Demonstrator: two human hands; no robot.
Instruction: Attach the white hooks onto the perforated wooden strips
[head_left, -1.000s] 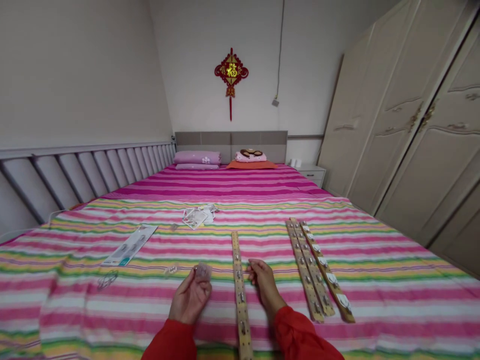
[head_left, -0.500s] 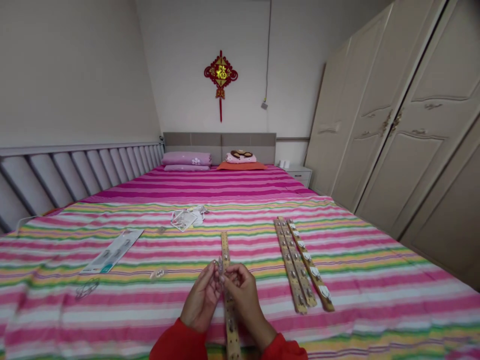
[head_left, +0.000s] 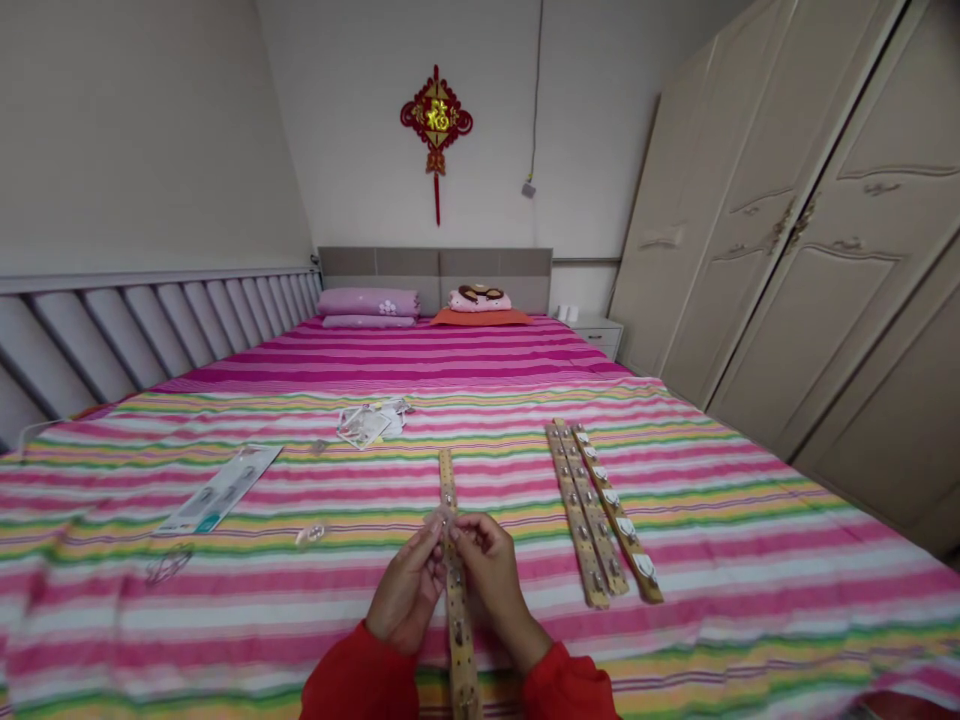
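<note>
Both my hands meet over a narrow wooden strip (head_left: 460,630) that lies lengthwise in front of me, with small holes and metal fittings along it. My left hand (head_left: 409,580) pinches a small clear plastic piece (head_left: 437,514) above the strip. From the other side, my right hand (head_left: 491,570) has its thumb and fingertips closed at the same piece. Something small and shiny shows at the fingertips, too small to name. The fingers partly cover the strip's middle.
Three similar strips (head_left: 592,520) lie to the right, one with white pieces. On the left are a packaging card (head_left: 221,490), a clear round piece (head_left: 312,534) and thin wire-like loops (head_left: 169,564). A pile of cards (head_left: 373,422) lies farther back on the striped bedspread (head_left: 300,640).
The clear piece has turned flatter between my fingertips. My hands stay nearly in place, and the view has tilted down slightly.
</note>
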